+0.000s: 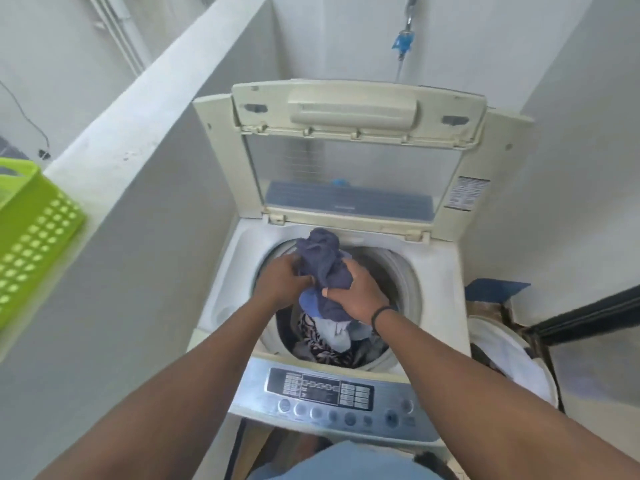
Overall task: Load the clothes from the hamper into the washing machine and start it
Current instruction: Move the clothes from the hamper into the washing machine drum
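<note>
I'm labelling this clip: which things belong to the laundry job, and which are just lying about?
Job: dark blue garment held by left hand and right hand; washing machine; control panel; white hamper.
Lying about: green basket; blue tap.

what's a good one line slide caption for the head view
Both hands, left hand and right hand, grip a bundled dark blue garment over the open washing machine drum.

Soft cloth garment (323, 258); glossy plastic lid (356, 109)
</note>
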